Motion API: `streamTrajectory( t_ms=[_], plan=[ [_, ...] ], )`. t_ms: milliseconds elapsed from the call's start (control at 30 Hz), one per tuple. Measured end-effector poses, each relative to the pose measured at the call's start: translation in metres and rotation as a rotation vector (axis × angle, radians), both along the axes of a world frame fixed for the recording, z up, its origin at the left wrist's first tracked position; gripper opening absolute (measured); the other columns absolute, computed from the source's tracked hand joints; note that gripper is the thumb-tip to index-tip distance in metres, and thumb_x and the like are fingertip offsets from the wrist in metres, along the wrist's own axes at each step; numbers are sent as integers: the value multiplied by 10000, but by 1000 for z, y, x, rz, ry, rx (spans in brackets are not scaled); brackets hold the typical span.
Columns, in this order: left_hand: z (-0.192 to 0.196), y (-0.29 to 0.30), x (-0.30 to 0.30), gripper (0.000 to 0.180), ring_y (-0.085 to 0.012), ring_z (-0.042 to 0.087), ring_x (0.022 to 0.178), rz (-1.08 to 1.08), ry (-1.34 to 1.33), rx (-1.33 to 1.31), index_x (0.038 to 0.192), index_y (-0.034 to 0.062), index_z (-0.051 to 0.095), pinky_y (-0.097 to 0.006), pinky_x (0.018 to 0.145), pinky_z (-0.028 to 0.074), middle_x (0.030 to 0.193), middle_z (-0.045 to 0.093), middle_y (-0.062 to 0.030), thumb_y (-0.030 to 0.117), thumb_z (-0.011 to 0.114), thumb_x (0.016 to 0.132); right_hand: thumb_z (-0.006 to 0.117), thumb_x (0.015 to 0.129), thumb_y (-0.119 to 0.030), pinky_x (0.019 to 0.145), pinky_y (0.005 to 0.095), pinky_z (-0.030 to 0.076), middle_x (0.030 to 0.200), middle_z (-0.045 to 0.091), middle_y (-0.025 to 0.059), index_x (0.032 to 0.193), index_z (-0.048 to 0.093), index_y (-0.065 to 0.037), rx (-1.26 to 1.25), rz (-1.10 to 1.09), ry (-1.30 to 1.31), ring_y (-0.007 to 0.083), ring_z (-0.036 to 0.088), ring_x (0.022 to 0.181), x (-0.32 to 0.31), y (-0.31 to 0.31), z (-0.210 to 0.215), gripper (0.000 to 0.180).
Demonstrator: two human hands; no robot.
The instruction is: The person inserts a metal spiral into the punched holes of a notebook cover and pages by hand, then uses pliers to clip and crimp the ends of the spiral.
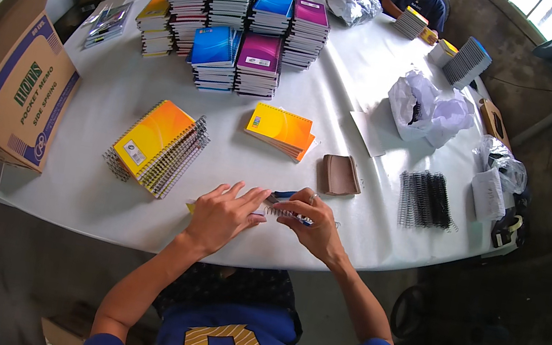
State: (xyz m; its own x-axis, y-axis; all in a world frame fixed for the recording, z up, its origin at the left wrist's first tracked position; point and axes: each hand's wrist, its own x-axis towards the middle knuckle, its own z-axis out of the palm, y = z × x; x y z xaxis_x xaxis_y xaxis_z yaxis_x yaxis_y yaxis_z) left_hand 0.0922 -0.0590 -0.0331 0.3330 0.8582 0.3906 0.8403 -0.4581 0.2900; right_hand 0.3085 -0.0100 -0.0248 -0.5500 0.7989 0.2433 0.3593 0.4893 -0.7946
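I see my left hand [223, 213] lying flat, fingers spread, on a mostly hidden notebook [275, 211] at six o'clock on the white table [107, 165]. My right hand [311, 224] pinches its pale wire spiral; a blue cover edge shows.

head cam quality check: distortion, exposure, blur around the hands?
Head view: strong fisheye, table edges bow, corners vignette to black. Daylight blows out the top corners; the white tabletop is bright but readable. Left hand and right hand on the small notebook are fairly sharp; that notebook is mostly hidden.
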Motion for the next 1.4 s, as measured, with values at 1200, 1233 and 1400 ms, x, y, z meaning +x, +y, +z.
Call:
streamTrajectory(
  t_ms=[1200, 1233, 1400],
  plan=[
    [3, -7, -30, 839, -290, 644, 1073, 60, 259, -84, 1493, 181, 364, -406, 945, 494, 1242, 649, -55, 480, 695, 782, 737, 828, -376, 924, 372, 481, 1131, 679, 112, 1247, 649, -48, -408, 645, -294, 255, 625, 1031, 39, 111, 37, 539],
    [3, -7, -31, 846, -292, 643, 1077, 54, 257, -61, 1491, 167, 365, -407, 940, 498, 1239, 651, -57, 469, 705, 778, 725, 838, -380, 933, 369, 475, 1161, 668, 122, 1245, 644, -28, -366, 687, -429, 257, 620, 1049, 13, 100, 32, 544],
    [2, -2, -30, 828, -300, 641, 1079, 64, 205, -114, 1476, 154, 387, -404, 919, 513, 1219, 657, -73, 470, 706, 780, 712, 843, -411, 954, 379, 460, 1199, 638, 151, 1234, 663, -51, -391, 865, -124, 277, 615, 1050, -1, 109, 24, 534]
  ],
)
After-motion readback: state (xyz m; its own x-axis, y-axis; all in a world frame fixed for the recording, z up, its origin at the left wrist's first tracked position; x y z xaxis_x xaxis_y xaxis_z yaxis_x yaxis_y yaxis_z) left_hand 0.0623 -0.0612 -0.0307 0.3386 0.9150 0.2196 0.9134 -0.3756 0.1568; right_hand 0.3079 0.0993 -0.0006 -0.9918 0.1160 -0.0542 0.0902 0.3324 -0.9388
